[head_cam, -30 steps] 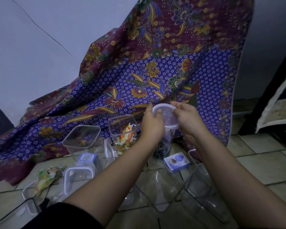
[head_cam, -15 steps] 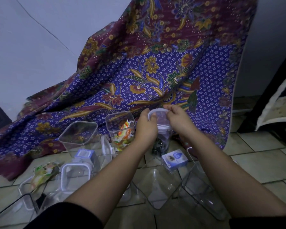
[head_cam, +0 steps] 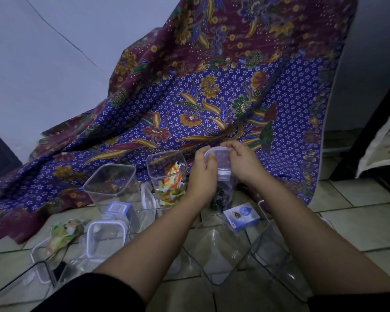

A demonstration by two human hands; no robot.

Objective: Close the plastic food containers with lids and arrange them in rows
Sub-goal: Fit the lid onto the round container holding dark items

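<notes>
A tall clear container [head_cam: 223, 190] with dark contents stands at the centre, a white-rimmed lid [head_cam: 220, 157] on its top. My left hand [head_cam: 202, 172] grips the lid's left edge and my right hand [head_cam: 243, 163] grips its right edge. Left of it stand an open clear container with colourful packets [head_cam: 167, 174] and an empty open square container [head_cam: 112, 183]. Loose white-rimmed lids [head_cam: 105, 236] lie in front.
Several more clear containers [head_cam: 221, 255] lie on the tiled floor near me. A small blue box [head_cam: 241, 215], another blue box [head_cam: 118, 209] and a green snack packet [head_cam: 62, 233] lie among them. A patterned cloth [head_cam: 212, 97] drapes behind.
Both hands and the lid have moved down, with the lid now lying flatter on the container's top. The view has shifted slightly.
</notes>
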